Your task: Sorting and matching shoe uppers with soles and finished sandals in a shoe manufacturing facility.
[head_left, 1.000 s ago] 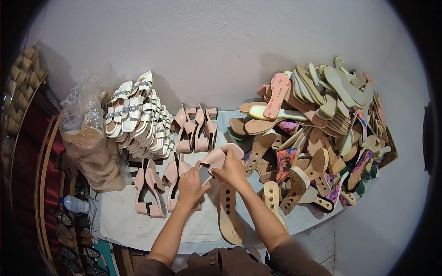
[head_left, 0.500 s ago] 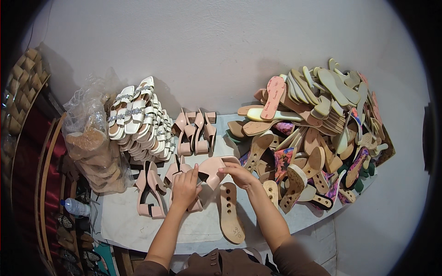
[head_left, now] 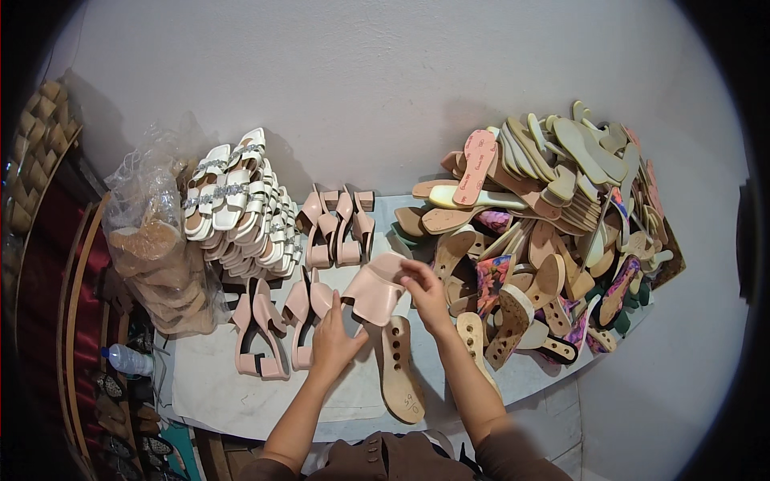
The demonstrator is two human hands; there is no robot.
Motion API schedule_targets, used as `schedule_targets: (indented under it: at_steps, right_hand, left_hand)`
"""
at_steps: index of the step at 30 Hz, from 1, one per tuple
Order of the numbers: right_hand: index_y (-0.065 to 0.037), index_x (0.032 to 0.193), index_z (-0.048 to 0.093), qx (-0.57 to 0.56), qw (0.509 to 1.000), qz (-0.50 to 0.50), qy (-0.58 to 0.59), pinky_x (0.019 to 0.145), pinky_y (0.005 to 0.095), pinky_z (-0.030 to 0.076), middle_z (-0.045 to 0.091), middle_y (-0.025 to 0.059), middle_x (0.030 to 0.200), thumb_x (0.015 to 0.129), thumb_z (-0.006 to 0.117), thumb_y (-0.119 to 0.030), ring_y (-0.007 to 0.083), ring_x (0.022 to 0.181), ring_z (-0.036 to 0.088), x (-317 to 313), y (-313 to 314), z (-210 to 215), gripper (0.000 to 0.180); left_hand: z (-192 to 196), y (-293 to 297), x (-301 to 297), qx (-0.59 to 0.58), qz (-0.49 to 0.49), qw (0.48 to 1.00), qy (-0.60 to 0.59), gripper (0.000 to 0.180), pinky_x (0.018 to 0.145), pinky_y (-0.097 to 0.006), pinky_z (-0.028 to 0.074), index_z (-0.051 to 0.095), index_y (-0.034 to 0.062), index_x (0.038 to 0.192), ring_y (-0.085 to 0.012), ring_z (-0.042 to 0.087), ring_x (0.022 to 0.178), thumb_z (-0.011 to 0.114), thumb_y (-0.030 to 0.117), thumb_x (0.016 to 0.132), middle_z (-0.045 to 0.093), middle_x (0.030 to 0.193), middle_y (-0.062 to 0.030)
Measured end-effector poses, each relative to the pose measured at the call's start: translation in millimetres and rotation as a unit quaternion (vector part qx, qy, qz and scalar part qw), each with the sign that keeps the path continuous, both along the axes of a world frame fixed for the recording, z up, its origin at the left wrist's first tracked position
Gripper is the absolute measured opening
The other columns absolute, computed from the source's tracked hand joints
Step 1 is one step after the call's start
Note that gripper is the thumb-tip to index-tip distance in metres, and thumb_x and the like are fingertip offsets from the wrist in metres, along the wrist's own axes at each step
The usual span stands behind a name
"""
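Both my hands hold a pale pink shoe upper (head_left: 375, 290) above the table. My left hand (head_left: 334, 341) grips its lower left edge, and my right hand (head_left: 425, 290) pinches its right side. Just below it lies a tan sole with holes (head_left: 399, 369) flat on the white cloth (head_left: 216, 385). To the left of my hands stand pink block-heel sandals (head_left: 277, 325), and a further row of pink sandals (head_left: 337, 228) stands behind them.
A big heap of loose soles and insoles (head_left: 545, 232) fills the right side of the table. White strapped sandals (head_left: 241, 208) are stacked at the back left, beside a clear plastic bag of soles (head_left: 156, 256). A water bottle (head_left: 128, 361) lies at the left.
My hands have come down and toward me with the pink upper, which now sits over the top of the tan sole. My right hand has shifted along the upper's right edge.
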State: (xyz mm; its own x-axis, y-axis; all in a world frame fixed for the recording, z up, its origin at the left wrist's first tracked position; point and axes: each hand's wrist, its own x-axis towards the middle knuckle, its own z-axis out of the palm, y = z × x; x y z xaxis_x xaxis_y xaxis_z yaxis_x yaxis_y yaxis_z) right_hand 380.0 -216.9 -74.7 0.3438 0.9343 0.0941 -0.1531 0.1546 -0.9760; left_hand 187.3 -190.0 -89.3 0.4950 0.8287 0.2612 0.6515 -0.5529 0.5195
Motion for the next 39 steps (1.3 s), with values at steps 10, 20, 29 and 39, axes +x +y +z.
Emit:
schedule_targets:
  at_steps: [10,20,29,39]
  right_hand:
    - [-0.005,0.121,0.045,-0.075,0.859,-0.007,-0.506,0.090,0.0428,0.038,0.046,0.0188,0.112,0.073,0.066,-0.032,0.0346,0.104,0.046,-25.5,-37.2,-66.5,0.059]
    - [-0.009,0.100,0.056,-0.161,0.744,-0.064,-0.645,0.076,0.0475,0.040,0.046,0.0161,0.112,0.063,0.067,-0.016,0.0307,0.105,0.043,-38.2,-39.8,-72.5,0.039]
    - [-0.008,0.109,0.055,-0.178,0.709,-0.084,-0.677,0.096,0.0496,0.028,0.046,0.0182,0.115,0.072,0.061,-0.019,0.0344,0.115,0.038,12.2,-57.0,-77.8,0.039]
    - [0.004,0.121,0.041,-0.134,0.936,-0.107,-0.308,0.095,0.0370,0.034,0.046,0.0238,0.116,0.091,0.044,-0.020,0.0353,0.110,0.045,-25.9,-57.8,-70.5,0.039]
  left_hand:
    - [-29.2,-13.2,-17.5,-0.287,0.080,0.943,-0.147,0.081,0.086,-0.038,0.043,0.026,-0.0027,0.132,-0.0376,0.055,0.102,0.066,0.026,0.068,0.053,0.113,-0.0269]
    - [-57.5,-22.5,-14.0,-0.310,0.086,0.913,-0.253,0.078,0.086,-0.034,0.044,0.030,-0.0069,0.130,-0.0295,0.055,0.103,0.069,0.020,0.068,0.054,0.114,-0.0233]
    - [-79.3,-32.6,-9.3,-0.359,0.036,0.890,-0.279,0.078,0.086,-0.035,0.043,0.033,-0.0066,0.128,-0.0323,0.055,0.102,0.070,0.025,0.068,0.054,0.111,-0.0236]
    - [-80.4,-62.7,26.5,-0.391,0.006,0.893,-0.224,0.068,0.096,-0.033,0.035,0.029,-0.0091,0.128,-0.0272,0.046,0.114,0.063,0.021,0.077,0.047,0.121,-0.0220]
